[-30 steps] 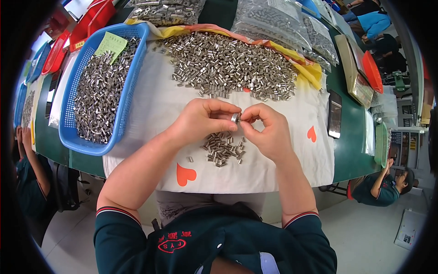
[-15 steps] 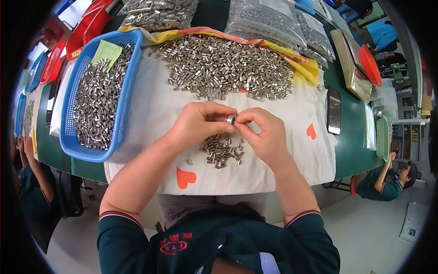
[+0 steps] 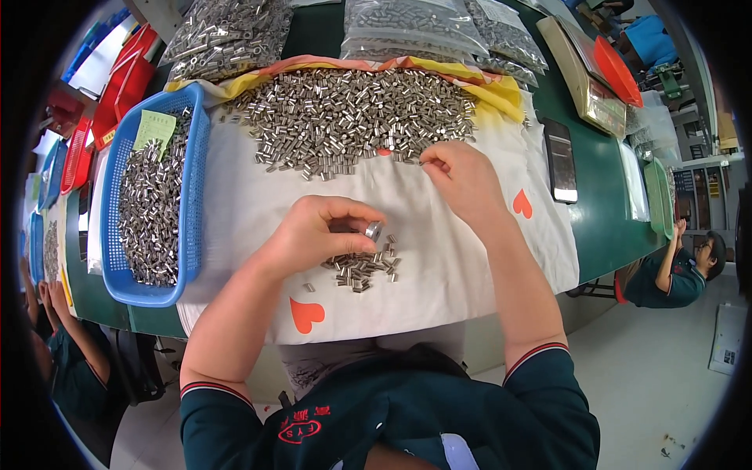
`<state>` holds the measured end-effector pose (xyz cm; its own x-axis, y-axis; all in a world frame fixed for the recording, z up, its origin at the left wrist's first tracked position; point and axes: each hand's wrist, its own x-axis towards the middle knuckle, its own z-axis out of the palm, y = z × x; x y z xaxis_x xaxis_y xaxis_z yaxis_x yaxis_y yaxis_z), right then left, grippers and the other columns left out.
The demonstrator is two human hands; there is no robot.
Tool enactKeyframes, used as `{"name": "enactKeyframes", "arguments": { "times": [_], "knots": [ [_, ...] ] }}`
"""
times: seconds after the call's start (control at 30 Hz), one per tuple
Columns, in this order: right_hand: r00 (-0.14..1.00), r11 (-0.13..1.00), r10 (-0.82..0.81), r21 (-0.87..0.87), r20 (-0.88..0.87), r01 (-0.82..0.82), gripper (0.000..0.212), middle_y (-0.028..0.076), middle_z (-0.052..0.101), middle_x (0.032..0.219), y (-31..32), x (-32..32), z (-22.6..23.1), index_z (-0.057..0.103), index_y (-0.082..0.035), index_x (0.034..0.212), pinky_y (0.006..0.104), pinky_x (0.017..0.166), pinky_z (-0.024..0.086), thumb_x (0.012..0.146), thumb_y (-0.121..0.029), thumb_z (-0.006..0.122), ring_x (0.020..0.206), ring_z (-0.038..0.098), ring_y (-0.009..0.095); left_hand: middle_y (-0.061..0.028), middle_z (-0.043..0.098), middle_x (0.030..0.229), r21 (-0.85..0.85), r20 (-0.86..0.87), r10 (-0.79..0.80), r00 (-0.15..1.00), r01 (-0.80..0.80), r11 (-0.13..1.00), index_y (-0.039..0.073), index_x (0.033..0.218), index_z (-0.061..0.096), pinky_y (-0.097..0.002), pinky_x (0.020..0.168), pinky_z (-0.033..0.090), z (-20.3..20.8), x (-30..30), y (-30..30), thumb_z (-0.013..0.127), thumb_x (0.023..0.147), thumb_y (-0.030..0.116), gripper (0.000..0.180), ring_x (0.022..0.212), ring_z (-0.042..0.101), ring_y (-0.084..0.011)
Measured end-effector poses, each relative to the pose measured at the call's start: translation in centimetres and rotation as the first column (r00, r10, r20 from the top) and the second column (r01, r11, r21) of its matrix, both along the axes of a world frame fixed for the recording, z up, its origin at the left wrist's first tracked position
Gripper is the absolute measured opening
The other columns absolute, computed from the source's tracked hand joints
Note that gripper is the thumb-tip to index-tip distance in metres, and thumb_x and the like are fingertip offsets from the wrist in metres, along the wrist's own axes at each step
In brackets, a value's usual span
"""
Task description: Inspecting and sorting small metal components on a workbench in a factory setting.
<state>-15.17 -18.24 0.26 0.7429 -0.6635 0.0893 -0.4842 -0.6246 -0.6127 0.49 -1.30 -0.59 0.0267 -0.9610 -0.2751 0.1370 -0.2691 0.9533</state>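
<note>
My left hand is closed on a thick silver metal ring, pinched between thumb and fingers, its round face turned to the right. Just below it lies a small heap of short metal cylinders on the white cloth. Farther away and to the right, my right hand is at the near edge of a large pile of the same metal cylinders. Its thumb and forefinger are pressed together; whatever is between the tips is too small to make out.
A blue plastic basket full of cylinders stands at the left. Clear bags of metal parts line the back. A phone lies at the right on the green table. Other people sit on both sides.
My hands have parted. The right hand has moved away from the metal ring, forward to the pile's near edge; the left keeps the ring, slightly lower. The view has shifted a little.
</note>
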Motion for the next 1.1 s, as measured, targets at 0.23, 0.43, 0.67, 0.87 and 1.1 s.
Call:
{"name": "enactKeyframes", "arguments": {
  "times": [0.23, 0.43, 0.67, 0.87, 1.1],
  "knots": [
    [0.977, 0.950, 0.138, -0.257, -0.162, -0.177, 0.008, 0.009, 0.056, 0.076, -0.2, 0.6, -0.3, 0.059, -0.003, 0.079, 0.0333, 0.066, 0.044, 0.073, -0.009, 0.057, 0.075, 0.055, 0.024, 0.0009, 0.057, 0.079, -0.026, -0.018, 0.048, 0.999, -0.049, 0.998, 0.001, 0.099, 0.060, -0.0179, 0.064, 0.047, -0.6, 0.5, 0.0, 0.068, 0.071, 0.002, 0.030, 0.073, 0.055, -0.0042],
    [0.983, 0.964, 0.129, 0.217, 0.130, -0.155, 0.004, 0.005, 0.058, 0.074, 3.4, 1.0, 1.9, 0.058, -0.003, 0.076, 0.0264, 0.061, 0.044, 0.071, -0.003, 0.058, 0.066, 0.055, 0.015, -0.0018, 0.059, 0.086, -0.050, -0.097, 0.209, 0.973, -0.215, 0.975, -0.001, 0.104, 0.056, -0.0188, 0.068, 0.047, -0.9, 0.7, -0.2, 0.065, 0.074, 0.002, 0.032, 0.076, 0.056, -0.0064],
    [0.923, 0.893, 0.182, 0.335, 0.338, -0.299, 0.007, 0.006, 0.057, 0.074, 5.2, 1.9, 1.7, 0.058, -0.001, 0.077, 0.0258, 0.059, 0.046, 0.070, -0.001, 0.058, 0.065, 0.057, 0.015, -0.0034, 0.059, 0.086, -0.098, -0.284, 0.187, 0.940, -0.223, 0.970, -0.003, 0.105, 0.054, -0.0211, 0.071, 0.048, -1.4, 0.9, -0.2, 0.064, 0.074, -0.001, 0.033, 0.078, 0.057, -0.0081],
    [0.918, 0.952, 0.293, -0.175, 0.267, -0.253, 0.010, 0.008, 0.057, 0.073, 6.3, 2.2, 0.9, 0.057, -0.002, 0.077, 0.0289, 0.056, 0.047, 0.068, -0.002, 0.061, 0.065, 0.057, 0.020, -0.0042, 0.060, 0.086, -0.078, -0.249, 0.223, 0.942, -0.249, 0.965, -0.003, 0.105, 0.055, -0.0213, 0.071, 0.048, -1.5, 0.5, -0.1, 0.065, 0.073, 0.000, 0.033, 0.078, 0.057, -0.0084],
    [0.916, 0.916, 0.283, 0.203, 0.285, -0.346, 0.011, 0.008, 0.058, 0.073, 5.0, 1.5, 1.5, 0.057, -0.002, 0.077, 0.0278, 0.056, 0.046, 0.069, -0.006, 0.063, 0.064, 0.056, 0.019, -0.0034, 0.060, 0.085, -0.048, -0.149, 0.239, 0.960, -0.248, 0.967, -0.002, 0.101, 0.058, -0.0202, 0.070, 0.048, -0.8, 0.2, -0.2, 0.067, 0.072, 0.001, 0.031, 0.076, 0.057, -0.0074]
  ]
}}
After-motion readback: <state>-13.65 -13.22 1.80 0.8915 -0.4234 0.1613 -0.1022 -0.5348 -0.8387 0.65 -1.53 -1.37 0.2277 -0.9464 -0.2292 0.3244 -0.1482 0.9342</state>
